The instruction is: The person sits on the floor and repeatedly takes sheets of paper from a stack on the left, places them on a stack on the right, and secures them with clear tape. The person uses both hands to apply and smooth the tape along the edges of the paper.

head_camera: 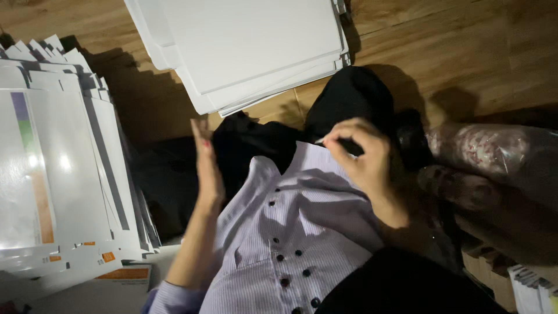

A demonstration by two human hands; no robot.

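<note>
Right now your striped lilac shirt (302, 232) lies spread across your lap, its dark buttons running down the front and its collar end pointing away from you. Your right hand (363, 157) sits at the collar edge, thumb and forefinger pinched together on something thin and pale; it is too small to tell what it is. Your left hand (206, 166) is raised on edge just beside the shirt's left shoulder, fingers straight and together, holding nothing. Under and beyond the collar lies a black garment (349, 96) on the wooden floor (465, 46). Past that, a stack of flat white cardboard sheets (244, 46) rests on the floor. To your left a fanned pile of glossy white flat boxes (64, 168) with orange marks leans in a heap. To your right lie clear plastic bags (488, 154) with patterned fabric inside
</note>
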